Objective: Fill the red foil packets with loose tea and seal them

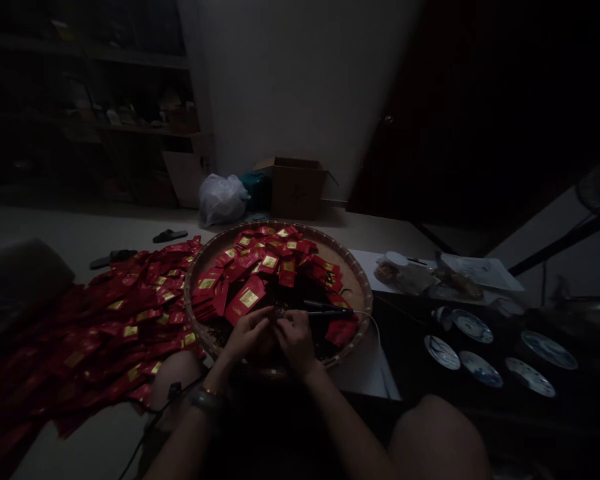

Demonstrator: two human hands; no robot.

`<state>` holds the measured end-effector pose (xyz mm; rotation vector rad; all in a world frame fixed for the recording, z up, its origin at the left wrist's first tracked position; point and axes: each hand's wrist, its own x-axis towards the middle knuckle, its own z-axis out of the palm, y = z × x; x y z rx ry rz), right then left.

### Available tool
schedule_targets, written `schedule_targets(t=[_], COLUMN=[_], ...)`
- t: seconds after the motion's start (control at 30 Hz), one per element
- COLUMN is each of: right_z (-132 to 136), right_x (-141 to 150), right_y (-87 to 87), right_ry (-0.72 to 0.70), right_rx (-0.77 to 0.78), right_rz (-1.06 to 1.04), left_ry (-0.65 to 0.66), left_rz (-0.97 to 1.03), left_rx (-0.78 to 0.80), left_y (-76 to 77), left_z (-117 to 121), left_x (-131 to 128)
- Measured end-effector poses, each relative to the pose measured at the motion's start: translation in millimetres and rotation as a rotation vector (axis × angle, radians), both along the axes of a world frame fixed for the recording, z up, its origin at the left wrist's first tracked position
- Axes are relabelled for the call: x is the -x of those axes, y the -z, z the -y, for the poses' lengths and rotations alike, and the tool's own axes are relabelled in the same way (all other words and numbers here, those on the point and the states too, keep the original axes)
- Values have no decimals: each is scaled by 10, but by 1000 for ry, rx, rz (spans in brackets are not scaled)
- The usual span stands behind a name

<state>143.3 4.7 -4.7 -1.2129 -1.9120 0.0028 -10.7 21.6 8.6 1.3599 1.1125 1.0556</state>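
Red packets (245, 298) lie near left hand (243, 335) and right hand (296, 339), whose shadowed grip I cannot tell.

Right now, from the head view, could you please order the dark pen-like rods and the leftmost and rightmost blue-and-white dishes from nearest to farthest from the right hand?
From the right hand:
1. Dark pen-like rods: just beside it, in the bamboo tray.
2. Leftmost blue-and-white dish: outside the tray, to the right.
3. Rightmost blue-and-white dish: farther right.
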Motion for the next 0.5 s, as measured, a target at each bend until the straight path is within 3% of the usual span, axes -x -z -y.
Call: schedule_targets(t=[0.27, 0.37, 0.5], right_z=[-35, 6, 55], right_x=[-96, -123, -112], right_y=[-246, -309, -421], right_ry=[-279, -285, -161], right_rx=[38, 181, 452], right_rz=[156, 190, 132], left_ry=[59, 68, -85], left_rz=[-218, -270, -335], left_rx=[-32, -70, -243], left_y=[-293, -349, -321], left_z=[-9, -20, 22], left_x=[43, 23, -104])
